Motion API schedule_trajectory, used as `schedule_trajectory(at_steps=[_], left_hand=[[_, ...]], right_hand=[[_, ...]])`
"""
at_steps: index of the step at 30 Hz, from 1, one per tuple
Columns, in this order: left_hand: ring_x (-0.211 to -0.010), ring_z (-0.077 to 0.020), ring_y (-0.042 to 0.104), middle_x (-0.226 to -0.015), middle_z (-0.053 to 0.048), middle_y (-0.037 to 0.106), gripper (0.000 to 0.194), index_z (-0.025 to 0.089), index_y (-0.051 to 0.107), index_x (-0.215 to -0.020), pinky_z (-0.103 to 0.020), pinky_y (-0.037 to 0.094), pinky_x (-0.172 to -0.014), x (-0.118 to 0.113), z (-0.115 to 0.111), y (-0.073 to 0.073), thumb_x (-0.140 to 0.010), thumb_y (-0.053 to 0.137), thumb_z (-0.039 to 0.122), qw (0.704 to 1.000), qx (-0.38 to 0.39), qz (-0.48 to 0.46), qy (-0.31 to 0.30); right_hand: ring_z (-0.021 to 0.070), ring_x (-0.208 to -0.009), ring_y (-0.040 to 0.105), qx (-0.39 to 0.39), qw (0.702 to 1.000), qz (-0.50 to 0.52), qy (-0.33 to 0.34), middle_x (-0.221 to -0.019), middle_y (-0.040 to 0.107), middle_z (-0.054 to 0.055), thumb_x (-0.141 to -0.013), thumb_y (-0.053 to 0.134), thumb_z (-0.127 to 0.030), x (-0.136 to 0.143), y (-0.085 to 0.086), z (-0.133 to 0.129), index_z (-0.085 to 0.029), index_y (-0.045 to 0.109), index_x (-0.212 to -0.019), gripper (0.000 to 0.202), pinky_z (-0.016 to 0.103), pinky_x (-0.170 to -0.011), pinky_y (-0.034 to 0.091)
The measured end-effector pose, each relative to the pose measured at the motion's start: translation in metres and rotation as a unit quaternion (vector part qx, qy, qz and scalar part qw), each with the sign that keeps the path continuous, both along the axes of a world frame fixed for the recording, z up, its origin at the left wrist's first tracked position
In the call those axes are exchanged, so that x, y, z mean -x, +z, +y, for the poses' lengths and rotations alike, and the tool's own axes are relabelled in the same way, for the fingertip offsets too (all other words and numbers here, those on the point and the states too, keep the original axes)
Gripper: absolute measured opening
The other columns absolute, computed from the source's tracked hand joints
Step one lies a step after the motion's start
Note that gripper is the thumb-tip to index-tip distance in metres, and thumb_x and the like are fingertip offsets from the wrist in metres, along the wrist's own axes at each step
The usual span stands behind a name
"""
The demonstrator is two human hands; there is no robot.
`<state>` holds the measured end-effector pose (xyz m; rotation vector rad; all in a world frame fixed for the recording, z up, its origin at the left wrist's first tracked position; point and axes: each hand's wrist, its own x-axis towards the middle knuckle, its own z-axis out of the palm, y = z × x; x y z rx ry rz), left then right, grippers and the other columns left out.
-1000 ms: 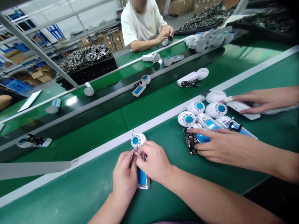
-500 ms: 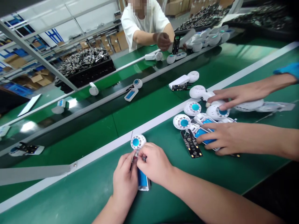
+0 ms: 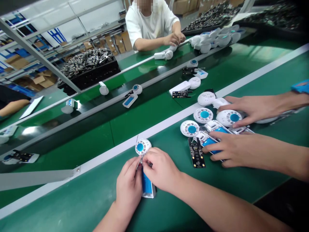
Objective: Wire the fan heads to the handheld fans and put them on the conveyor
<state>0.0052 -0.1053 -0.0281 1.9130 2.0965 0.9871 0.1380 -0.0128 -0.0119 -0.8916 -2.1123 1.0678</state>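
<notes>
An opened white handheld fan (image 3: 143, 147) lies in front of me on the green bench, its round vented head with a blue centre pointing away. Its open handle shows a blue block (image 3: 147, 186). My left hand (image 3: 129, 182) is closed along the handle's left side, with a thin edge, perhaps a circuit board, showing between thumb and fingers. At the neck of the fan, my right hand (image 3: 161, 167) pinches with bent fingertips. What lies between those fingertips is too hidden to name.
At right, a co-worker's two hands (image 3: 231, 145) rest on several opened fans (image 3: 190, 129) with a black circuit board (image 3: 196, 153). A conveyor belt (image 3: 154, 112) carries more fans beyond a white rail. Across it, a person in white (image 3: 152, 29) works beside piled fans (image 3: 217, 38).
My hands stay at the fan's neck, almost unmoved. Fans on the belt have shifted left, and another opened one has appeared there. The person opposite has brought both hands together.
</notes>
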Motion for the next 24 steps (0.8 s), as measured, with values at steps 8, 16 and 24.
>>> schedule_trajectory(at_steps=[8,16,24], left_hand=[[-0.103,-0.0183,0.064,-0.114,-0.006,0.068,0.035,0.022,0.059,-0.127,-0.032,0.053,-0.09,0.0,-0.002,-0.001,-0.094,0.05,0.014,1.0,-0.002,0.024,-0.011],[-0.099,-0.0189,0.065,-0.109,-0.008,0.069,0.031,0.021,0.061,-0.123,-0.031,0.054,-0.087,0.002,-0.001,-0.001,-0.095,0.049,0.016,1.0,0.007,0.012,-0.015],[-0.085,-0.0207,0.071,-0.104,-0.009,0.073,0.031,0.02,0.067,-0.116,-0.032,0.059,-0.074,0.024,0.012,0.004,-0.095,0.047,0.032,0.993,0.074,-0.087,0.027]], right_hand=[[0.0152,-0.075,0.055,0.023,0.999,0.001,-0.038,-0.075,0.06,0.0,-0.079,0.057,-0.007,0.001,-0.003,-0.005,-0.018,0.054,-0.066,0.017,0.027,-0.069,0.042],[0.0171,-0.077,0.056,-0.023,0.999,0.014,-0.031,-0.076,0.064,0.002,-0.084,0.057,-0.01,-0.002,-0.01,-0.006,-0.018,0.057,-0.069,0.018,0.03,-0.074,0.042],[0.0181,-0.082,0.059,0.025,0.997,0.04,-0.063,-0.082,0.065,0.002,-0.082,0.061,-0.01,0.005,-0.009,-0.001,-0.019,0.062,-0.075,0.011,0.031,-0.076,0.046]])
